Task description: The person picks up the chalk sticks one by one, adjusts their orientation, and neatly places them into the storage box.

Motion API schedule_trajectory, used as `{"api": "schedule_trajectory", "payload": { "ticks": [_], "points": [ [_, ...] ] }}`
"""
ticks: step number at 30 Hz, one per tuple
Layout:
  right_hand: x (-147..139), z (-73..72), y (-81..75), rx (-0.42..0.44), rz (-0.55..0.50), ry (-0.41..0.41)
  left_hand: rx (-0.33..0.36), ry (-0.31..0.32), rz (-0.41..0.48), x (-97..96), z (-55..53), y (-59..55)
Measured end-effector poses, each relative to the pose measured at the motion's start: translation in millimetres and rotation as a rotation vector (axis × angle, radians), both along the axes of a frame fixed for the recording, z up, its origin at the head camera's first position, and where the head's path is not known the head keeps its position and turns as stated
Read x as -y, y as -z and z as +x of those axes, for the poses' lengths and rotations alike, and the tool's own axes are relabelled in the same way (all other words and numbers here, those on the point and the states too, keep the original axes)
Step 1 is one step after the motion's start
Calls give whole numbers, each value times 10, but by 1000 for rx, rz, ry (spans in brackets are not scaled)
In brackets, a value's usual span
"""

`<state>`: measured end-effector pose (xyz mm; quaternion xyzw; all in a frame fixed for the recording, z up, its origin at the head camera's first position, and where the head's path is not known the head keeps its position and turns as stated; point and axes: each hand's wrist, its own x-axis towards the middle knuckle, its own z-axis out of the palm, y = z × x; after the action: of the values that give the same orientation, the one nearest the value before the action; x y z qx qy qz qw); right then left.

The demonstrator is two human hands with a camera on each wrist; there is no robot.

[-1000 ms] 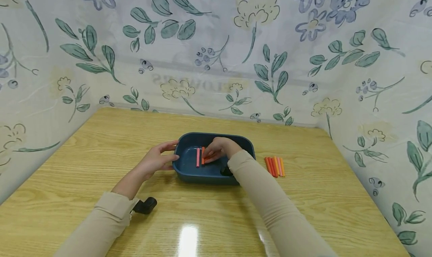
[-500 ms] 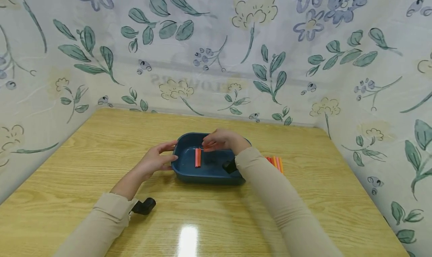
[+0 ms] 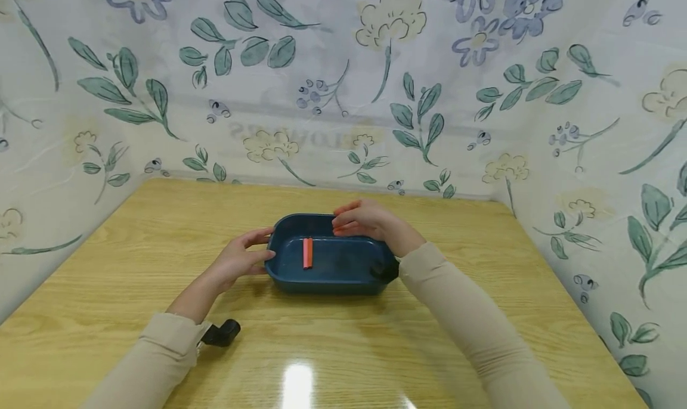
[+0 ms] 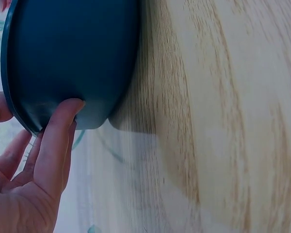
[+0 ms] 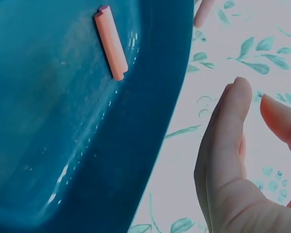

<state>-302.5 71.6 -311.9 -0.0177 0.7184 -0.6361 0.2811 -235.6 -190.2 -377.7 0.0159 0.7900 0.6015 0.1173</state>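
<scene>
A dark blue rectangular tub (image 3: 333, 288) sits on the table. A pink crayon-like stick (image 3: 305, 255) and an orange crayon-like stick (image 3: 309, 253) lie side by side on its floor, towards the left; the right wrist view shows the pair against the blue tub wall (image 5: 150, 97). My left hand (image 3: 238, 259) rests against the tub's left end, its straight fingers (image 4: 60, 131) and thumb touching the outer wall and rim. Above the back right rim hovers my right hand (image 3: 370, 219), empty, its fingers (image 5: 228, 141) straightened and its thumb apart from them.
The wood-grain table (image 3: 322, 355) extends all round the tub. Floral cloth (image 3: 333, 99) hangs along its back and sides. Black wrist cameras (image 3: 222, 332) stick out from both sleeves. My right sleeve (image 3: 461, 301) covers part of the table right of the tub.
My right hand has left the orange stick, rising to the back right over the rim. The orange stick now lies against the pink one. My right sleeve hides the row of sticks outside the tub.
</scene>
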Motion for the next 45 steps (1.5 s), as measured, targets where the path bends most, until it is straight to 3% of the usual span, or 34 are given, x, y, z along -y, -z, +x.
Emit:
{"api": "schedule_trajectory", "payload": {
  "ticks": [8,15,24,32,45],
  "points": [
    [-293,165,8,-30,-32,-5,-11,-5,-6,29,12,-3],
    [-568,273,38,-44,-47,58,-11,-5,-4,28,14,-5],
    [-948,346,195,-73,-41,104,-16,11,9,12,20,-16],
    [-1276,378,350,-135,34,166,-20,6,-2,18,8,10],
    [-1749,399,590,-166,154,189,-16,-1,3,7,-9,37]
  ]
}}
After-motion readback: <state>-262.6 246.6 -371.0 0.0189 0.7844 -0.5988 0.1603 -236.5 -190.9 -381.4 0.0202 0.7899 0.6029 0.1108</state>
